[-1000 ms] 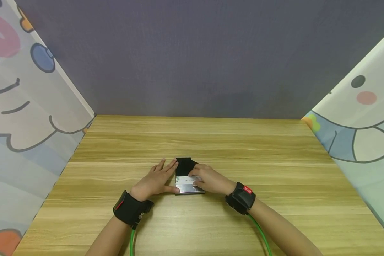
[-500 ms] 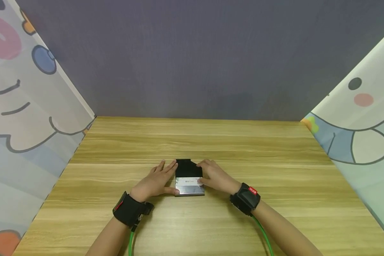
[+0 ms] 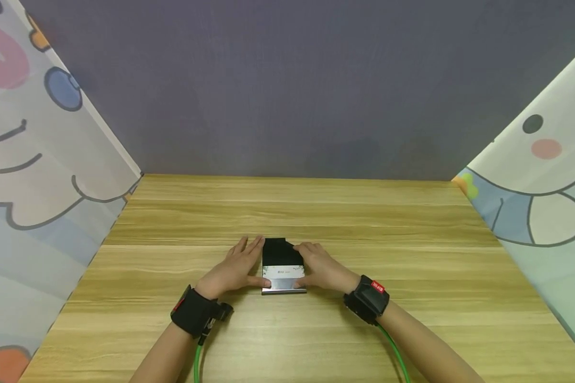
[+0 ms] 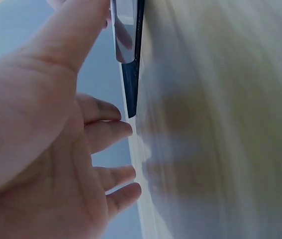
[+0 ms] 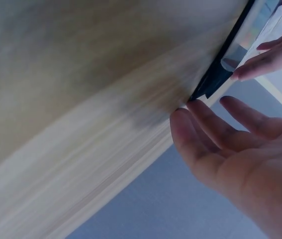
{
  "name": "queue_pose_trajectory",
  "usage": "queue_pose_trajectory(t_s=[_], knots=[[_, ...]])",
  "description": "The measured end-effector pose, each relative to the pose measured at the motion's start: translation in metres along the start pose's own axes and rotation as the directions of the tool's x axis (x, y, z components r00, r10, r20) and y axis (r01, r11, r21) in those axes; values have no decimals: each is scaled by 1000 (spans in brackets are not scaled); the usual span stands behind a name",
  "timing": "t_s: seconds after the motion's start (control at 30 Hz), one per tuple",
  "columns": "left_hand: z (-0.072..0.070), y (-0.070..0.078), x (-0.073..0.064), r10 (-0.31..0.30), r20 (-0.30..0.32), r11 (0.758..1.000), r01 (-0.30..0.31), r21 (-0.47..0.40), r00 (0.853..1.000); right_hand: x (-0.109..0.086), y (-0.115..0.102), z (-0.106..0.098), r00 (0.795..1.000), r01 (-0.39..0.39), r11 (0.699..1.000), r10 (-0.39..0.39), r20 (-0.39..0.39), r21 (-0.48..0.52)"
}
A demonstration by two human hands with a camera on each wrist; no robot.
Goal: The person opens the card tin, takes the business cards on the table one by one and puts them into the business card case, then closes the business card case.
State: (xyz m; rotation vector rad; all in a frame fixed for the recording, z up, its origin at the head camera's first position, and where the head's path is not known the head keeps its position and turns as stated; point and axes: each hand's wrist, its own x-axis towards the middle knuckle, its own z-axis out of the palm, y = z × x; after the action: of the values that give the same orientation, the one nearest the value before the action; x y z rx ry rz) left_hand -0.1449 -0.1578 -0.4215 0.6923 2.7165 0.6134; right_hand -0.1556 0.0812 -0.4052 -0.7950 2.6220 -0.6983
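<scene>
A flat black-and-silver card case (image 3: 282, 252) lies on the wooden table. Its far part is black with a slanted corner, its near part a shiny silver band. Between them shows a white printed card (image 3: 283, 272) with small leaf patterns. My left hand (image 3: 230, 271) lies along the left edge, fingers stretched forward and thumb on the silver band. My right hand (image 3: 323, 267) is at the right edge, its thumb on the band and its fingertips at the black part. In the right wrist view, those fingers (image 5: 215, 124) are slightly bent by the case's black edge.
The wooden table (image 3: 388, 229) runs back to a grey wall (image 3: 292, 90). Cartoon-printed panels flank it, left (image 3: 52, 175) and right (image 3: 541, 159). Both wrists wear black bands, each with a green cable (image 3: 394, 351).
My right hand has moved off the white card to the case's right edge, and its thumb has slid nearer onto the silver band. My left hand has barely shifted; the card shows more fully.
</scene>
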Motion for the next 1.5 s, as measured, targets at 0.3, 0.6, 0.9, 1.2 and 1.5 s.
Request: queue_pose_trajectory(t_s=[0.3, 0.6, 0.9, 1.2, 1.5], knots=[[-1, -2, 5, 24, -13, 999, -24, -44, 1000, 3, -1, 2, 1000, 18, 1000, -18, -12, -6], [-2, 4, 9, 85, -193, 995, -93, -31, 977, 2, -5, 2, 998, 12, 998, -8, -63, 64], [-9, 14, 8, 121, -313, 992, -122, 15, 942, 0, -6, 4, 993, 52, 998, -48, -107, 39], [-12, 24, -2, 220, -63, 973, -224, -58, 973, -3, 2, 3, 970, 162, 987, -159, -183, -1], [-10, 34, -11, 192, 45, 978, -195, 77, 980, -10, 9, 1, 962, 266, 964, -266, -63, -9]])
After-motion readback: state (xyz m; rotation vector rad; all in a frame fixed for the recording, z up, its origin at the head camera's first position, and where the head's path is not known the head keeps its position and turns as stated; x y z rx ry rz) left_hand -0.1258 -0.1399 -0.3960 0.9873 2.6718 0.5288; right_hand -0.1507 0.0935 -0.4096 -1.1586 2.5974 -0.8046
